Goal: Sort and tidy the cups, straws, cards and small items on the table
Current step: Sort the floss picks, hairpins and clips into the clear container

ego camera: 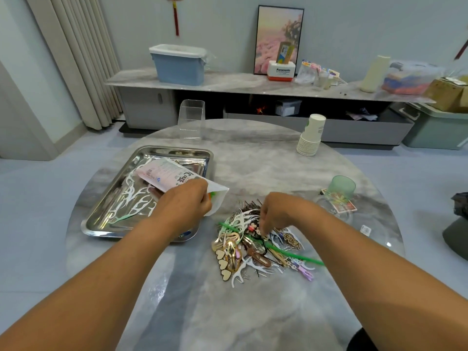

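Note:
My left hand [188, 201] grips a pink and white paper bag [167, 177] by its open end, above the right edge of a steel tray [152, 151]; coloured straws show in the bag's mouth. White floss picks [134, 198] lie in the tray. My right hand [276, 214] reaches down with curled fingers into a heap of hair clips, floss picks and pins [255, 249]; what the fingertips pinch is hidden. A green straw [291, 253] lies across the heap. A stack of paper cups [311, 138] stands at the far right of the table.
A clear rectangular container [191, 120] stands at the table's far edge. A green translucent cup [342, 187] sits on cards [344, 206] at the right, with a small label [365, 229] near the rim. Beyond the round marble table [253, 158] runs a long low cabinet.

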`<state>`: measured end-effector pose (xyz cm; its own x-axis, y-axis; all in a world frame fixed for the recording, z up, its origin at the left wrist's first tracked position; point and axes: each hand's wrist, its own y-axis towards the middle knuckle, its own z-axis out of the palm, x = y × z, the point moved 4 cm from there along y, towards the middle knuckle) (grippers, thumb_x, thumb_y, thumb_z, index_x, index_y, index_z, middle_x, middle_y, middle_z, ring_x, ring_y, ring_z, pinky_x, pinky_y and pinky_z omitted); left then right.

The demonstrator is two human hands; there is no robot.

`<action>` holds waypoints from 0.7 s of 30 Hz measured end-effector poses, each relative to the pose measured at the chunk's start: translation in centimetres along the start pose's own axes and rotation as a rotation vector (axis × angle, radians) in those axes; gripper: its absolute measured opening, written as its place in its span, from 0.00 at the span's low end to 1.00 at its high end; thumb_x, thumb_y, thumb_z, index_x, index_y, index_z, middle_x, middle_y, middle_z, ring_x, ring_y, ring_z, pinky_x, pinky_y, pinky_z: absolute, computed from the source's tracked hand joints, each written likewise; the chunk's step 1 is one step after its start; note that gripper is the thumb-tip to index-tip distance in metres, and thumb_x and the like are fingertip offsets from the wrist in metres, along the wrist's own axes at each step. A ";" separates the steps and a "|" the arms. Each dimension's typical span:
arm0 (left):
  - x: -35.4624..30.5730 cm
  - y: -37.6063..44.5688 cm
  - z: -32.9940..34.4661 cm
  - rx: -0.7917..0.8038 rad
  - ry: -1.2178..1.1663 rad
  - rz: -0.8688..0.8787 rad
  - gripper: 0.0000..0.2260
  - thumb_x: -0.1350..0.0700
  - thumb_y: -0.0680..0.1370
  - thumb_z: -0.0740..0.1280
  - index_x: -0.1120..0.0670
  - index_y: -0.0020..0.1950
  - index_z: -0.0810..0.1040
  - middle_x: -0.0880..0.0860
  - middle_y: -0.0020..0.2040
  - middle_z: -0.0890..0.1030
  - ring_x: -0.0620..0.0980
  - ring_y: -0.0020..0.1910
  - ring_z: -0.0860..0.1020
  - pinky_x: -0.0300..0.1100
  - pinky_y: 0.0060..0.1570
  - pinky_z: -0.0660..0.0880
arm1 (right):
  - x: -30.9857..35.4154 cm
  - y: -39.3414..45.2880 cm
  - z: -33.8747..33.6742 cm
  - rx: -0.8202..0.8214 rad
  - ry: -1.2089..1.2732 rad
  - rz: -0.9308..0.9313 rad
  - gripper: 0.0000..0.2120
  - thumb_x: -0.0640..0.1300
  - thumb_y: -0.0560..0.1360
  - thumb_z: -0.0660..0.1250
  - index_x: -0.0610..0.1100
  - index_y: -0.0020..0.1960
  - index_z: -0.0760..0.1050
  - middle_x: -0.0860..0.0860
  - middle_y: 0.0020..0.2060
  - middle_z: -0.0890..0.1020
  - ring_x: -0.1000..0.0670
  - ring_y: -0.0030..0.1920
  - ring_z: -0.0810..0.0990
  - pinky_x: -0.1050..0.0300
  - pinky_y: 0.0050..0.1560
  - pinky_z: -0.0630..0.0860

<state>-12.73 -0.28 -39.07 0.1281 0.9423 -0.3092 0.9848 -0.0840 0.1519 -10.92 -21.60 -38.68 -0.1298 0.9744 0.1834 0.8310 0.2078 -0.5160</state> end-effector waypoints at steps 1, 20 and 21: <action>-0.1 0.1 0.1 0.011 0.005 0.003 0.06 0.53 0.80 0.60 0.51 0.43 0.69 0.50 0.42 0.74 0.55 0.40 0.75 0.48 0.35 0.65 | -0.3 -0.3 0.4 0.048 -0.084 0.034 0.17 0.44 0.74 0.77 0.38 0.60 0.81 0.46 0.57 0.84 0.44 0.57 0.83 0.47 0.63 0.79; 0.4 0.1 -0.4 -0.077 0.065 0.035 0.08 0.53 0.79 0.61 0.52 0.41 0.67 0.49 0.38 0.72 0.54 0.35 0.72 0.46 0.32 0.62 | -0.1 0.7 3.1 -0.104 -0.448 -0.033 0.12 0.38 0.75 0.68 0.44 0.58 0.76 0.52 0.42 0.78 0.47 0.46 0.78 0.48 0.53 0.73; 0.5 0.2 -0.7 -0.092 0.057 0.037 0.08 0.53 0.79 0.61 0.51 0.41 0.67 0.49 0.38 0.73 0.54 0.35 0.73 0.46 0.32 0.63 | 0.0 0.8 3.1 -0.117 -0.452 -0.042 0.11 0.37 0.76 0.66 0.45 0.57 0.75 0.52 0.42 0.78 0.47 0.46 0.78 0.45 0.57 0.71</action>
<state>-12.59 0.35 -38.58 0.1543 0.9564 -0.2481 0.9643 -0.0911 0.2488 -11.99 -21.15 -41.69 -0.3660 0.9101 -0.1942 0.8718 0.2622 -0.4138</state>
